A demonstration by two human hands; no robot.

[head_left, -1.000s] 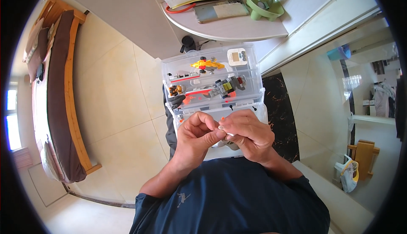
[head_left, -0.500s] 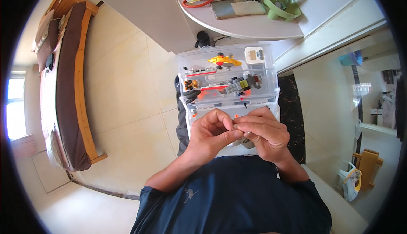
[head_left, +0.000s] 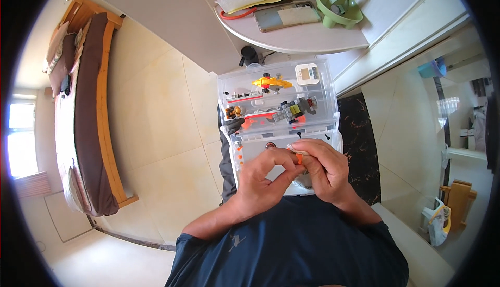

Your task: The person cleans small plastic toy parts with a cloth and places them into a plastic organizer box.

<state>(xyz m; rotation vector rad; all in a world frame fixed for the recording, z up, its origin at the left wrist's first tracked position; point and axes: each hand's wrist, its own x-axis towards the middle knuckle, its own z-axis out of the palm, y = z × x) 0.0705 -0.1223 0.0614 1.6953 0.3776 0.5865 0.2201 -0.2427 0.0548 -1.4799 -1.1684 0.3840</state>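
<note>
Over a clear plastic box, my left hand and my right hand meet fingertip to fingertip. Between them sits a small orange toy brick piece, with something whitish beside it under my right fingers; its full shape is hidden. Both hands are closed in a pinch. Beyond them, on the clear box lid, lie a yellow and red toy brick build, a grey brick vehicle with dark wheels and a red, white and grey strip. Several small orange pieces show left of my hands.
A white digital timer rests at the lid's far right. Behind stands a curved shelf with a phone and a green bowl. To the left is a bed; a black marbled strip runs along the right.
The fingers have shifted around the piece, and its orange part now shows. My hands sit slightly lower, uncovering more of the box tray and a small dark round thing beyond my left hand.
</note>
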